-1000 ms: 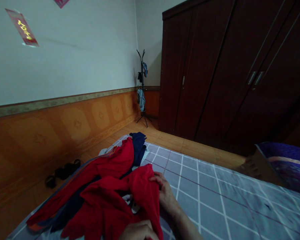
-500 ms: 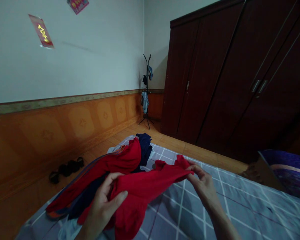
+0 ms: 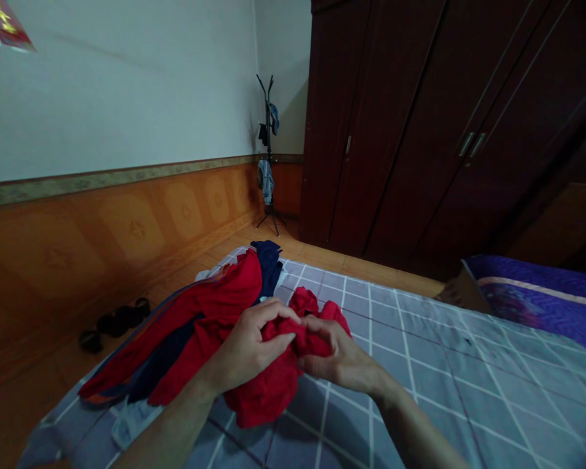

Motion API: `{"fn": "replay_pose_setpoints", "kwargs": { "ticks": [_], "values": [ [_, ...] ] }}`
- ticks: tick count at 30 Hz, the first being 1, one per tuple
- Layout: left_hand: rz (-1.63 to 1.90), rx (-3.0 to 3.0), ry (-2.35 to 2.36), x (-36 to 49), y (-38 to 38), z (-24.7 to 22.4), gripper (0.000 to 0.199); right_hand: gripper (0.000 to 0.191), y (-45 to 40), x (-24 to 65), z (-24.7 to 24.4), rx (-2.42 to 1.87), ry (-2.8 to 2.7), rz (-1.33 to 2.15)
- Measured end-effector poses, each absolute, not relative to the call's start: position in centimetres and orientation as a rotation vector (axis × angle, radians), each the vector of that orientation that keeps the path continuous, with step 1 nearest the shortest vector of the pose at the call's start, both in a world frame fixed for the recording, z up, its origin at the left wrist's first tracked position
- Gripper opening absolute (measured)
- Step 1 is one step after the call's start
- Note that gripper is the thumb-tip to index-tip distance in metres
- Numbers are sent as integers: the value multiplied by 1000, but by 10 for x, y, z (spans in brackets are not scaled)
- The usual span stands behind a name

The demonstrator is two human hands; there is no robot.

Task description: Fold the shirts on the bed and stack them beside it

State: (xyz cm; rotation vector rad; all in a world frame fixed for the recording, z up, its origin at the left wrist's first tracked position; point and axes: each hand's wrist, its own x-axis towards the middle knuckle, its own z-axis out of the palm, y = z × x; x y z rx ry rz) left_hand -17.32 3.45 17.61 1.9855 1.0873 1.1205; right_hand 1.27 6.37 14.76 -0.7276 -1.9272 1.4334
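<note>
A bunched red garment (image 3: 268,394) hangs from my two hands above the bed; its exact kind does not show. My left hand (image 3: 254,342) pinches the cloth between thumb and fingers. Close beside it, almost touching, my right hand (image 3: 334,352) grips another gathered part. Red folds stick out beyond the fingers on the far side. To the left lies a pile of clothes with a red garment with blue and orange edging (image 3: 195,312) and a dark blue one (image 3: 268,264) at its far end.
The bed's grey checked sheet (image 3: 420,365) stretches to the right. Dark objects (image 3: 112,322) lie on the floor at left. A coat rack (image 3: 268,150) stands in the corner beside a dark wooden wardrobe (image 3: 371,130). Purple bedding (image 3: 542,299) is at the right.
My hands have come together, and the red cloth that was stretched between them is now bunched up. The right hand moved left. The view has tilted down and turned right.
</note>
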Motion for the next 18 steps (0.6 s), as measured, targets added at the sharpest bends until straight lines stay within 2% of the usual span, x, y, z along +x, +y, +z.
{"fn": "replay_pose_setpoints", "kwargs": {
  "ticks": [2, 9, 13, 18],
  "values": [
    [1136, 2078, 1098, -174, 45, 194, 13, 8, 71, 15, 148, -798, -1988, 1386],
    [1158, 2327, 1279, -199, 82, 261, 11, 9, 103, 67, 167, -1243, -2218, 1120],
    [1095, 2367, 1370, -211, 102, 293, 15, 13, 109, 94, 203, -1388, -2237, 1023],
    [1141, 2435, 1407, -218, 129, 303, 16, 17, 109, 116, 253, -1369, -2036, 624]
  ]
}}
